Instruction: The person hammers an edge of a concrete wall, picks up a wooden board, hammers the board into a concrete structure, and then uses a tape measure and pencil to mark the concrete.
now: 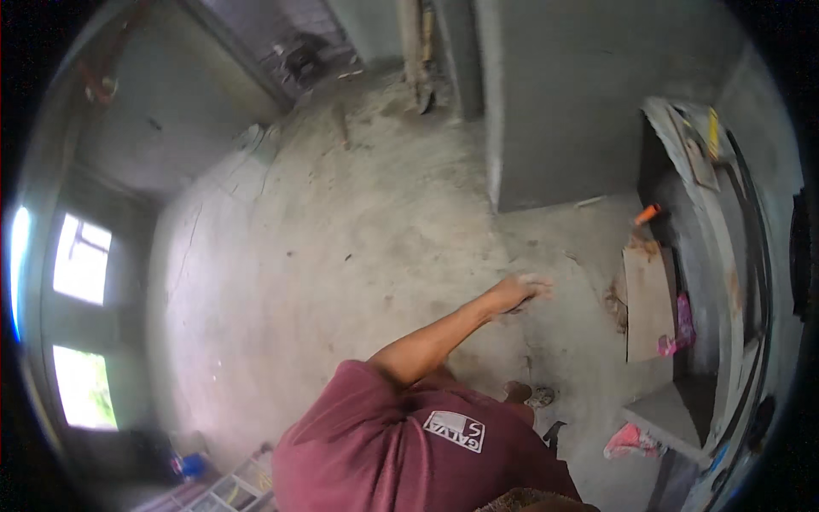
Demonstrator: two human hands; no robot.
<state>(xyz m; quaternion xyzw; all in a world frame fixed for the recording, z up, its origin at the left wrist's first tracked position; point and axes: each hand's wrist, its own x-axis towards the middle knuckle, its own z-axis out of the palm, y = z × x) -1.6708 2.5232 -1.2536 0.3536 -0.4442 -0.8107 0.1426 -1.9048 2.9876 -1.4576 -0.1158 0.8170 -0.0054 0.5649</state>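
Note:
My left arm reaches across my body to the right, from a maroon short sleeve [341,418]. At its end, my left hand [516,293] hangs above the bare concrete floor [384,222] with its fingers loosely stretched out. Nothing shows in it, though the fingertips are slightly smeared. My right hand is out of sight. Below the left hand, part of a foot [516,392] appears past my shirt. A small dark object [554,433], its kind unclear, lies close to it.
To the right, a cardboard sheet [650,303], an orange object [647,214], pink packaging [680,328] and pink cloth [631,441] lie by a concrete counter [682,410]. A grey wall [572,111] juts out ahead. A ladder-like frame [235,488] sits at lower left.

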